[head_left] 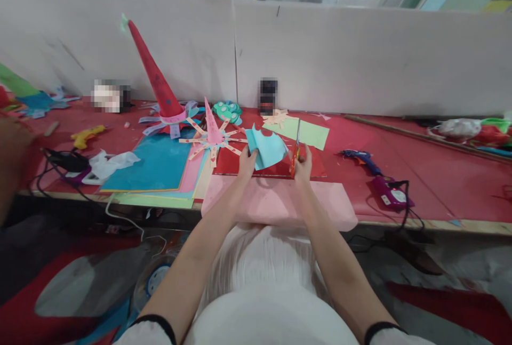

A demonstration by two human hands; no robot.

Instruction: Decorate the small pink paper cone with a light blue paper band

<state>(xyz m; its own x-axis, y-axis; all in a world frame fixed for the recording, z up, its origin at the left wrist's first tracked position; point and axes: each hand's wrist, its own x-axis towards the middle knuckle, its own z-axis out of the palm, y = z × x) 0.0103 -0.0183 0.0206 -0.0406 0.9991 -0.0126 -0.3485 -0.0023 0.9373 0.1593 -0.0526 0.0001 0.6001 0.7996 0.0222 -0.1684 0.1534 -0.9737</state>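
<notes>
My left hand [247,163] pinches the left edge of a light blue sheet [269,149] with a scalloped upper edge. Close by on its right, my right hand [302,162] is wrapped round the orange handles of a pair of scissors [298,134], blades pointing up and away from me. Whether the blades touch the sheet I cannot tell. Beneath lie a red sheet [320,166] and a pink sheet [280,201] at the table edge. A pink cone with striped strips round its base [213,134] stands just left of my left hand.
A tall red cone hat [154,70] stands at the back left, beside a stack of coloured sheets [154,161]. Light green paper [312,134] lies behind the scissors. A blue glue gun [362,159] and a purple box with cables [390,193] are on the right; a yellow glue gun [86,136] is left.
</notes>
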